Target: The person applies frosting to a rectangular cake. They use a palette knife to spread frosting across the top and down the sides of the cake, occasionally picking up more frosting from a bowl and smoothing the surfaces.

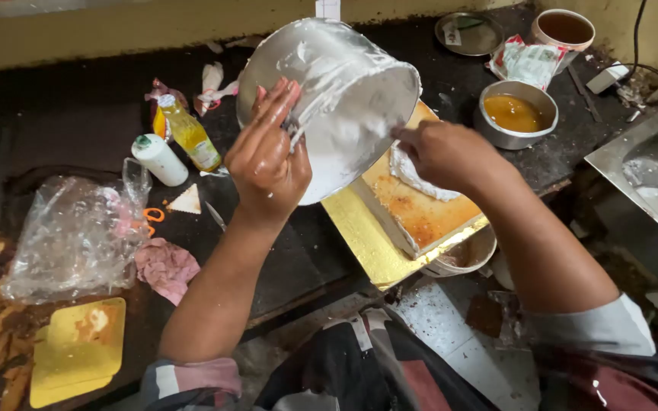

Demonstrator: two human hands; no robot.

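Nearest, the left hand (266, 164) presses open-palmed against the tilted steel bowl (329, 99) at twelve o'clock; the right hand (443, 152), closed on something hidden, scrapes cream onto the square cake (413, 205) at three: one dollop down, most bare
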